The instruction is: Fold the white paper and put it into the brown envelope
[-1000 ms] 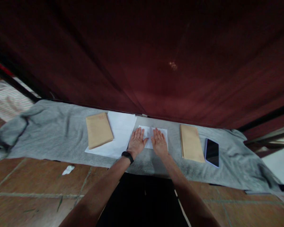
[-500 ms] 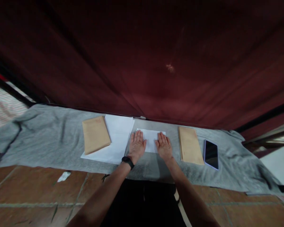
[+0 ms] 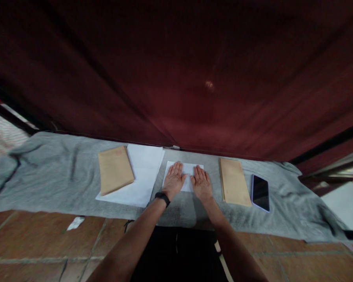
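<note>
A small white sheet of paper (image 3: 187, 185), which looks folded, lies on the grey cloth in front of me. My left hand (image 3: 174, 181) rests flat on its left part, fingers stretched out, with a black band on the wrist. Flat on the right part of the paper lies my right hand (image 3: 202, 183), its fingers also extended. The two thumbs point toward each other with a little paper showing between them. Left of my hands are larger white sheets (image 3: 144, 168), partly covered by a stack of brown envelopes (image 3: 115, 170).
More brown envelopes (image 3: 235, 182) lie to the right, beside a phone (image 3: 260, 193) with a purple edge. Grey cloth (image 3: 61, 176) covers the long narrow surface. A dark red panel (image 3: 176, 86) rises behind it. A white scrap (image 3: 75, 223) lies on the tiled floor.
My left hand has slid a little to the right across the paper, closer to my right hand. My right hand stays flat on the paper. The view has shifted slightly.
</note>
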Available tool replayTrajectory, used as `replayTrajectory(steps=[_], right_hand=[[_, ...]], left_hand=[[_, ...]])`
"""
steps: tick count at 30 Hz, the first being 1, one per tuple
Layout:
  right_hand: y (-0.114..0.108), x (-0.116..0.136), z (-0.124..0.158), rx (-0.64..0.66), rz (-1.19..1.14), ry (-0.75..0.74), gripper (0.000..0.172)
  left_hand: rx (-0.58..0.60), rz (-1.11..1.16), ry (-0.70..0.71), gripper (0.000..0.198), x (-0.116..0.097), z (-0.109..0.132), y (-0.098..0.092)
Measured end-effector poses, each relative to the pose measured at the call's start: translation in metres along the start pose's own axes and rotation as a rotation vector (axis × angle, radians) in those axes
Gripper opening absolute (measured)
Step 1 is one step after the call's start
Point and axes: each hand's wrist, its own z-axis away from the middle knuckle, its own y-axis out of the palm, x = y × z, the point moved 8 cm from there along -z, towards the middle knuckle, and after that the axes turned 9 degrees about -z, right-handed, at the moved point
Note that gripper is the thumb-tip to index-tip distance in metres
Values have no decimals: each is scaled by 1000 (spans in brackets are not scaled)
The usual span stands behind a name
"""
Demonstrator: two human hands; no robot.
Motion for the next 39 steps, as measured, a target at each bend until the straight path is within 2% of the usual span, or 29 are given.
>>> replayTrajectory(steps=[3,6,12,16,19,23,29,34,39], right_hand=[[0,-1,0,6,4,6,55],[-1,-1,1,-4,-1,-3,54],[1,15,-10,-14,-27,80,52],[16,47,-18,62,-66,8,51],[23,55,-17,84,-72,-17,51],[18,40,-14,55,-52,-10,54],[1,-4,-9,8,1,50,55],[-8,-35,-2,-27,39,91,55],[-22,-51,-8,-71,35,93,48]], left_hand=[[3,-32,-64,61,21,7,-1],[-21,-54,-116,61,33,17,-4],[-33,-73,-129,61,33,23,-9],[-27,-73,-118,60,33,22,-8],[-35,-75,-112,61,34,22,-7],[-52,-76,-104,61,34,23,-10],[-25,-66,-114,62,33,23,-11],[-56,-66,-116,63,34,24,-12],[-74,-70,-120,63,34,25,-14]])
